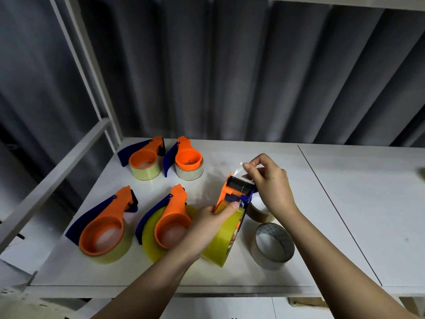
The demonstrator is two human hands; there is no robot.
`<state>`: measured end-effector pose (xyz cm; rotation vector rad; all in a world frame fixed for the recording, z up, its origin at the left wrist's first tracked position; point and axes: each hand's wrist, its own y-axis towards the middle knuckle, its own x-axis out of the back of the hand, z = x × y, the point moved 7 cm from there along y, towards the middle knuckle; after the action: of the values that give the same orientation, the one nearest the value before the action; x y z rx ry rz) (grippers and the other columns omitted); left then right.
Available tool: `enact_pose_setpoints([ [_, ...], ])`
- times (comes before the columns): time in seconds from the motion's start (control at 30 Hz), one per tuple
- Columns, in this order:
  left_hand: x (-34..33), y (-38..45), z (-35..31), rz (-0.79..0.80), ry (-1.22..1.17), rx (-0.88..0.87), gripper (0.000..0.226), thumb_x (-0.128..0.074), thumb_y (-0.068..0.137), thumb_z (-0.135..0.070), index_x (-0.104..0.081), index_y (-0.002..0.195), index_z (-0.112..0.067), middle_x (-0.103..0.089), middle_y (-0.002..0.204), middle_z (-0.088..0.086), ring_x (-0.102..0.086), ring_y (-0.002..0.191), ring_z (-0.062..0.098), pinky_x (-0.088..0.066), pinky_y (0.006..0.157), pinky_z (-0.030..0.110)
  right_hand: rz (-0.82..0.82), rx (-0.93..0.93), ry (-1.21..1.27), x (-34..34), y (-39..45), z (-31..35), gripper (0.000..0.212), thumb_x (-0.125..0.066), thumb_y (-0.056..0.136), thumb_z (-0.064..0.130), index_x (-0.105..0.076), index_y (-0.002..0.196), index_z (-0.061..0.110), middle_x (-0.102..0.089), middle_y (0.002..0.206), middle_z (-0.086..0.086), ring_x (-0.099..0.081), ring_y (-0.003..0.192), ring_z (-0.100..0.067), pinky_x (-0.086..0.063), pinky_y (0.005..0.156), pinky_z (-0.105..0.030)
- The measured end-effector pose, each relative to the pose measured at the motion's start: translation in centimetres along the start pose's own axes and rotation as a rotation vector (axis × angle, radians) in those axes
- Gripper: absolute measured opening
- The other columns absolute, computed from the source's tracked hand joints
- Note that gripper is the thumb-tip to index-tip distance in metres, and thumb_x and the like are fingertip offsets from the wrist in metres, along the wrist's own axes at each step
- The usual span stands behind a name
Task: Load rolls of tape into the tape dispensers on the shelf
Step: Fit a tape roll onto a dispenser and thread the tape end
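4 dispensers lie loaded on the shelf [230, 276]: back-left dispenser [145, 155], back-right dispenser [187, 157], front-left dispenser [104, 224], front-middle dispenser [171, 217]. A 5th dispenser [235, 192] is held upright above the shelf, a yellow tape roll [222, 236] seated in it.

Left hand [207, 226] wraps the roll and dispenser body, thumb pressed on the roll's face. Right hand [268, 180] pinches the clear tape end [240, 168] between thumb and forefinger, just above the toothed blade at the dispenser's head.

2 spare rolls on the shelf, right of the work: a clear roll [272, 246] near the front edge, and a tan roll [261, 211] partly hidden behind the right wrist.

Risks, as judged:
- Tape end is thin and sticky; it may fold on itself or cling to the fingers, losing the free edge.
- Fingertips sit close to the teeth; a slip could nick skin.
- If tape runs skewed over the roller, it could wrinkle or tear off short at the blade.
- If the left thumb slackens, the roll may spin and snap the end back.
- Right elbow swing could knock the clear roll off the front edge.
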<state>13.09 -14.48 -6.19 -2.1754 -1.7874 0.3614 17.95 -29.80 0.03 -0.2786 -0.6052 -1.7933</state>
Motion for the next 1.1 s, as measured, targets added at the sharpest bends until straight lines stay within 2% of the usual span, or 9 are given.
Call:
enact_pose_setpoints([
  [0.1,0.2,0.3,0.2,-0.017,0.026,0.008,0.031,-0.063,0.087,-0.04,-0.069,0.076,-0.012,-0.069,0.066,0.007,-0.064,0.046,0.009,-0.05,0.045,0.016,-0.005,0.042,-0.08,0.2,-0.1,0.8,0.02,-0.059,0.095,0.032,-0.051,0.083,0.018,-0.068,0.074,0.002,-0.07,0.078,-0.013,-0.053,0.07,-0.032],
  [0.2,0.3,0.3,0.2,-0.036,0.07,0.008,0.035,-0.063,0.086,-0.046,-0.07,0.08,-0.013,-0.073,0.074,0.01,-0.068,0.057,0.012,-0.054,0.054,0.02,-0.005,0.054,-0.106,0.2,-0.2,1.0,0.021,-0.057,0.096,0.031,-0.048,0.085,0.016,-0.066,0.074,0.003,-0.07,0.074,-0.009,-0.052,0.07,-0.031],
  [0.33,0.3,0.1,0.1,-0.033,0.027,0.001,0.031,-0.064,0.087,-0.039,-0.068,0.07,-0.014,-0.068,0.06,0.004,-0.063,0.045,0.009,-0.051,0.045,0.015,0.011,0.035,-0.138,0.1,0.0,1.0,0.021,-0.055,0.097,0.031,-0.047,0.085,0.016,-0.066,0.074,0.003,-0.061,0.064,0.004,-0.051,0.07,-0.031],
  [0.47,0.3,0.3,0.3,-0.042,0.092,-0.014,0.029,-0.066,0.085,-0.042,-0.068,0.081,-0.014,-0.072,0.07,0.005,-0.066,0.052,0.008,-0.053,0.052,0.018,0.044,-0.033,-0.054,0.4,0.4,0.5,0.021,-0.053,0.098,0.031,-0.043,0.081,0.023,-0.07,0.066,0.004,-0.067,0.068,-0.017,-0.055,0.077,-0.042],
  [0.67,0.5,0.4,0.5,-0.024,0.104,0.003,0.035,-0.064,0.085,-0.046,-0.07,0.095,-0.012,-0.074,0.088,0.012,-0.072,0.073,0.02,-0.057,0.061,0.023,0.115,-0.066,-0.021,0.3,1.1,0.6,0.019,-0.052,0.098,0.031,-0.044,0.082,0.023,-0.072,0.066,-0.001,-0.069,0.071,-0.022,-0.055,0.079,-0.047],
  [0.77,0.4,0.4,0.5,-0.009,0.086,0.004,0.03,-0.064,0.086,-0.042,-0.069,0.092,-0.013,-0.074,0.085,0.011,-0.069,0.058,0.011,-0.055,0.054,0.019,0.154,-0.11,0.004,0.4,1.1,0.4,0.019,-0.051,0.099,0.029,-0.044,0.083,0.021,-0.072,0.069,-0.004,-0.069,0.069,-0.024,-0.058,0.074,-0.043],
  [0.9,0.4,0.3,0.7,-0.002,0.086,0.011,0.03,-0.064,0.086,-0.043,-0.069,0.094,-0.014,-0.074,0.086,0.01,-0.07,0.063,0.012,-0.056,0.057,0.02,0.215,-0.163,0.073,0.3,1.3,0.5,0.018,-0.048,0.101,0.026,-0.043,0.085,0.018,-0.071,0.068,-0.005,-0.067,0.063,-0.023,-0.056,0.061,-0.034],
  [1.0,0.1,0.1,0.6,0.028,0.023,0.007,0.021,-0.063,0.088,-0.035,-0.066,0.087,-0.015,-0.071,0.071,0.003,-0.067,0.052,0.006,-0.052,0.048,0.016,0.258,-0.192,0.113,0.3,1.4,0.5,0.018,-0.047,0.102,0.025,-0.043,0.087,0.015,-0.071,0.065,-0.004,-0.066,0.059,-0.019,-0.055,0.053,-0.027],
  [1.1,0.1,-0.2,0.5,0.064,0.011,-0.002,0.019,-0.062,0.089,-0.033,-0.067,0.088,-0.015,-0.071,0.069,0.001,-0.067,0.054,0.007,-0.052,0.05,0.016,0.294,-0.219,0.162,0.2,1.4,0.3,0.019,-0.047,0.102,0.024,-0.041,0.088,0.012,-0.071,0.062,-0.003,-0.064,0.057,-0.02,-0.053,0.05,-0.025],
])
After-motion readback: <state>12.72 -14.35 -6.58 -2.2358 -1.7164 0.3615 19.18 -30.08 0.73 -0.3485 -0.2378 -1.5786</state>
